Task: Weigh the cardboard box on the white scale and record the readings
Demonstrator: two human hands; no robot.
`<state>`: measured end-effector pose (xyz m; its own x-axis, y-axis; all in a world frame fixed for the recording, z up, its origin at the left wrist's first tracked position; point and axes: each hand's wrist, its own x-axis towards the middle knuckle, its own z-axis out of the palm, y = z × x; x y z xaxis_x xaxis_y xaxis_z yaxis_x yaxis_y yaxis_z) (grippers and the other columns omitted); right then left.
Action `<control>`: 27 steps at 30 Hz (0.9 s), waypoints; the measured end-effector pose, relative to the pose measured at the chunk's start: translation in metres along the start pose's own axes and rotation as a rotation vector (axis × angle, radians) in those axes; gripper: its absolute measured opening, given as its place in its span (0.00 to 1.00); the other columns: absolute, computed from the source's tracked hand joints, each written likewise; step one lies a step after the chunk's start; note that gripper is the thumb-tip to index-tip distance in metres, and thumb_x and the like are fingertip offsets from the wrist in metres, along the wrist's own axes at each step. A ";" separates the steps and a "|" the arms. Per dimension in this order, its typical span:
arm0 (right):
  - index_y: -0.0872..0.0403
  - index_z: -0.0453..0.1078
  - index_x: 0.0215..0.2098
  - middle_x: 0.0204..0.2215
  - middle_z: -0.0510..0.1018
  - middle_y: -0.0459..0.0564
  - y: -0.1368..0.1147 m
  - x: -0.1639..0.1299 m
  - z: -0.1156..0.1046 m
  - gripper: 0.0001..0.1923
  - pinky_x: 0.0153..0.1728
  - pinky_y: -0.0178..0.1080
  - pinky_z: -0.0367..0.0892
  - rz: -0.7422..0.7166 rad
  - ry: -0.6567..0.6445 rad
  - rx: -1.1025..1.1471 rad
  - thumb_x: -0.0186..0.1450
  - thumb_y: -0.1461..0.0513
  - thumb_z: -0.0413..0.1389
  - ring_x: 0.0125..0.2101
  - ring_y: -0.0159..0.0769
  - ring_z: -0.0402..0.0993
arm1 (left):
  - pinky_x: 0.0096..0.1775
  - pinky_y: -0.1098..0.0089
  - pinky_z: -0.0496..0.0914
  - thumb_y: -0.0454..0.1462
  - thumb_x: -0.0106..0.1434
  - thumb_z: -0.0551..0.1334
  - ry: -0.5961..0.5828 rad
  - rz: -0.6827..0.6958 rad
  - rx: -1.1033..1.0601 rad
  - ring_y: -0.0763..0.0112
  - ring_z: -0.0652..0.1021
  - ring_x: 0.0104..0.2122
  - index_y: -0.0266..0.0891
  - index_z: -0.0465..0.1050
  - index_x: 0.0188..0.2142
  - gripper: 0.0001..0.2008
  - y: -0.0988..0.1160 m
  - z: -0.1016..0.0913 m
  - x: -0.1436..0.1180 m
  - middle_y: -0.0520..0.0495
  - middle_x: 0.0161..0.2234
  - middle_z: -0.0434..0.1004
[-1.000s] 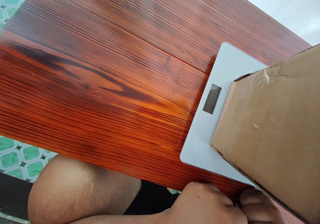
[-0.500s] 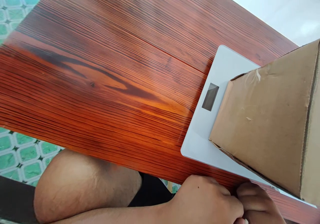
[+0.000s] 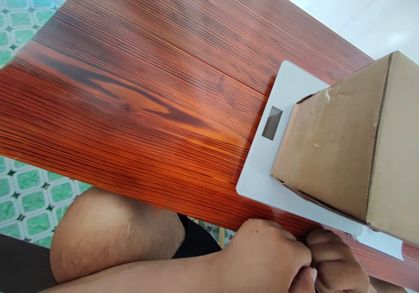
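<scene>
We see both hands together at the near edge of the desk (image 3: 137,92), low in the view and right of centre. The left hand (image 3: 265,258) is curled into a loose fist, knuckles up, its fingers folded inward against the right hand (image 3: 337,262). The right hand is likewise curled narrow, fingertips bent toward the left. The two touch where their fingers meet, but we cannot tell whether anything is pinched between them, since that spot is hidden by the knuckles and the bottom of the view. Neither hand touches the box or the scale.

Just beyond the hands, a flat white scale (image 3: 278,166) lies on the right part of the desk, its dark display window facing left. A brown cardboard box (image 3: 343,144) stands on the scale, covering its right portion and overhanging toward the near right. Clear tape shows along the box's upper left edge.

Under the near desk edge we see a bare knee (image 3: 114,227), and beyond it green patterned floor tiles (image 3: 29,197).
</scene>
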<state>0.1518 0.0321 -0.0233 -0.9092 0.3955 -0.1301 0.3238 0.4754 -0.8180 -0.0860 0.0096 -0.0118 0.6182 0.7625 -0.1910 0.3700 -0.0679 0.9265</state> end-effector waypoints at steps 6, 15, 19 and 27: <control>0.50 0.40 0.27 0.19 0.49 0.40 0.003 0.015 -0.001 0.20 0.22 0.41 0.44 -0.172 0.087 0.025 0.59 0.75 0.48 0.18 0.34 0.47 | 0.28 0.71 0.59 0.38 0.64 0.63 0.025 -0.040 -0.081 0.74 0.69 0.25 0.38 0.59 0.22 0.18 0.003 -0.003 -0.006 0.56 0.22 0.70; 0.50 0.39 0.29 0.22 0.46 0.41 0.001 0.021 0.002 0.22 0.24 0.40 0.42 -0.214 0.154 0.094 0.61 0.77 0.47 0.21 0.33 0.43 | 0.26 0.68 0.53 0.36 0.63 0.60 0.185 0.016 -0.198 0.74 0.61 0.22 0.39 0.54 0.22 0.17 0.002 0.002 -0.011 0.56 0.20 0.58; 0.50 0.38 0.30 0.22 0.47 0.41 0.002 0.020 0.004 0.21 0.25 0.40 0.42 -0.204 0.166 0.114 0.62 0.76 0.47 0.21 0.33 0.43 | 0.27 0.69 0.54 0.36 0.63 0.60 0.193 0.026 -0.183 0.74 0.61 0.22 0.39 0.55 0.22 0.16 0.002 0.004 -0.012 0.56 0.20 0.59; 0.51 0.39 0.29 0.20 0.49 0.40 0.007 0.014 0.011 0.21 0.25 0.40 0.44 -0.171 0.202 0.135 0.61 0.74 0.49 0.21 0.32 0.47 | 0.29 0.69 0.57 0.36 0.63 0.60 0.214 0.075 -0.169 0.73 0.62 0.23 0.39 0.55 0.22 0.16 0.004 0.006 -0.012 0.56 0.20 0.60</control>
<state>0.1390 0.0324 -0.0372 -0.8726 0.4735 0.1195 0.1202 0.4455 -0.8872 -0.0882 -0.0035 -0.0076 0.4724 0.8791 -0.0633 0.1970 -0.0353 0.9798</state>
